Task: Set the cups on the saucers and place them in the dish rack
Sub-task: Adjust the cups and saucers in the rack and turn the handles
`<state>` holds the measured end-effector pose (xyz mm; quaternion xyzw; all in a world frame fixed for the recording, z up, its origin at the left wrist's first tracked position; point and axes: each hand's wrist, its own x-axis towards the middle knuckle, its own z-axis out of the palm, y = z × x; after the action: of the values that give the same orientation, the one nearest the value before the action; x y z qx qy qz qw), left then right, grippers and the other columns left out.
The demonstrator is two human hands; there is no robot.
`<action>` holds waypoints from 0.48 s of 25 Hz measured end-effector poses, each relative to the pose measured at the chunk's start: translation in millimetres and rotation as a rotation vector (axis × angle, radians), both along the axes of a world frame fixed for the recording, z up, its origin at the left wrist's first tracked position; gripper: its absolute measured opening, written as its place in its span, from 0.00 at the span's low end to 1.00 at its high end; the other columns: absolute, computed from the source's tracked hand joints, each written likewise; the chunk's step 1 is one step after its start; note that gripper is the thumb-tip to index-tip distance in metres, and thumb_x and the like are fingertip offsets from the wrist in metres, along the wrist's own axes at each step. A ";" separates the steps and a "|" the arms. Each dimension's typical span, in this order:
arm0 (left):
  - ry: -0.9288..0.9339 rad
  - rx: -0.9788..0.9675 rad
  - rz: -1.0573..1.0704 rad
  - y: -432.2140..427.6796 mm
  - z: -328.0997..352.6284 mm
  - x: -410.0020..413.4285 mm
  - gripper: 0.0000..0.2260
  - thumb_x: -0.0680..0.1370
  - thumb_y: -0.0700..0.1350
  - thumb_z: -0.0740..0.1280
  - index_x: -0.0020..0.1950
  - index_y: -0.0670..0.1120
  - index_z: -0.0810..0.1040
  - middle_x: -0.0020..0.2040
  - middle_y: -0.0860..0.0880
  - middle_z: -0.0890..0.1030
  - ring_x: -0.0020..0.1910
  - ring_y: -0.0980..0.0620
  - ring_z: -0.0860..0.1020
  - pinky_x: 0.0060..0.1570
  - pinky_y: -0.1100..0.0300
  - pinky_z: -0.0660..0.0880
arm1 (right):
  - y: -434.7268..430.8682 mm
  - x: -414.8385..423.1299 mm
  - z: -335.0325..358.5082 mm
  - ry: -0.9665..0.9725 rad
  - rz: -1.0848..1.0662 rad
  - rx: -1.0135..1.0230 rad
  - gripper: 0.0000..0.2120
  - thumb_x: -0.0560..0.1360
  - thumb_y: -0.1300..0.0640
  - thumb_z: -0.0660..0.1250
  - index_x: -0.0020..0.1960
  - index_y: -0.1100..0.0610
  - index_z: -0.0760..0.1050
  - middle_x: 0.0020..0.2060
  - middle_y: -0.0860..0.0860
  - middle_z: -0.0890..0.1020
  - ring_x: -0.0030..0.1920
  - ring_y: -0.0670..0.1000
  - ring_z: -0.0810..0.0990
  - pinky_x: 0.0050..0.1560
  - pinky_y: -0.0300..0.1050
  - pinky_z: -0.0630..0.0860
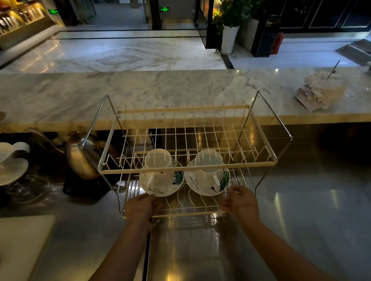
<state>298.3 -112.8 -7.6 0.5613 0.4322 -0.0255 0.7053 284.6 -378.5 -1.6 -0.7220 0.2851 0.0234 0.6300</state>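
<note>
A two-tier wire dish rack (187, 167) stands on the steel counter. On its lower tier sit two white cups, each on a white saucer with a green leaf print: the left cup (158, 162) on the left saucer (161, 187), the right cup (209, 162) on the right saucer (205, 187). My left hand (141, 207) rests at the lower tier's front left, fingers near the left saucer's rim. At the front right, my right hand (241, 201) has its fingers spread beside the right saucer. Neither hand visibly grips anything.
A gooseneck kettle (81, 157) on a black base stands left of the rack, with a white dripper (7, 161) further left. A white board (17, 249) lies at the near left. A marble bar top (178, 91) runs behind, holding a spike of paper slips (320, 92).
</note>
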 end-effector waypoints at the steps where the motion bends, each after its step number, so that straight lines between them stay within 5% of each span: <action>1: -0.027 0.095 -0.031 1.7 0.6 -4.9 0.15 0.76 0.37 0.71 0.62 0.40 0.77 0.42 0.37 0.84 0.38 0.41 0.84 0.41 0.45 0.83 | -1.9 -7.2 2.3 -0.083 0.059 -0.079 0.07 0.81 0.58 0.63 0.49 0.56 0.80 0.38 0.54 0.84 0.36 0.51 0.85 0.33 0.41 0.82; 3: -0.111 0.343 -0.127 2.3 5.9 -13.4 0.18 0.76 0.41 0.72 0.65 0.47 0.76 0.43 0.41 0.85 0.38 0.43 0.85 0.46 0.42 0.84 | -1.7 -14.6 9.9 -0.211 0.169 -0.213 0.08 0.80 0.53 0.65 0.48 0.52 0.82 0.37 0.52 0.84 0.37 0.49 0.84 0.38 0.44 0.83; 5: -0.200 0.563 -0.194 -1.0 12.3 -16.4 0.18 0.75 0.44 0.74 0.64 0.49 0.77 0.48 0.48 0.84 0.34 0.60 0.83 0.34 0.60 0.83 | 4.0 -11.1 18.7 -0.268 0.230 -0.344 0.07 0.77 0.48 0.67 0.48 0.49 0.83 0.41 0.47 0.84 0.40 0.47 0.83 0.42 0.44 0.81; 7: -0.275 0.716 -0.223 -5.9 20.2 -13.5 0.16 0.75 0.46 0.74 0.61 0.46 0.80 0.48 0.52 0.81 0.36 0.64 0.81 0.29 0.72 0.74 | 11.0 -3.8 24.4 -0.307 0.264 -0.471 0.09 0.75 0.46 0.69 0.49 0.50 0.83 0.43 0.46 0.82 0.43 0.45 0.81 0.42 0.41 0.78; 10: -0.319 0.743 -0.236 -10.0 26.2 -8.7 0.12 0.77 0.48 0.71 0.58 0.45 0.82 0.48 0.48 0.83 0.45 0.46 0.83 0.45 0.48 0.82 | 17.9 5.2 25.7 -0.296 0.304 -0.545 0.09 0.76 0.47 0.68 0.49 0.52 0.82 0.43 0.47 0.83 0.43 0.45 0.82 0.41 0.37 0.76; 12: -0.321 0.749 -0.227 -9.6 25.1 -7.2 0.12 0.79 0.49 0.68 0.58 0.44 0.82 0.49 0.47 0.84 0.46 0.41 0.83 0.48 0.43 0.81 | 19.6 7.9 25.2 -0.272 0.314 -0.572 0.10 0.77 0.48 0.67 0.50 0.52 0.82 0.42 0.46 0.83 0.42 0.45 0.82 0.38 0.34 0.74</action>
<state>291.1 -122.3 17.5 0.8199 0.2318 0.1436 0.5035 292.5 -358.8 23.6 -0.9007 0.0791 -0.0573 0.4233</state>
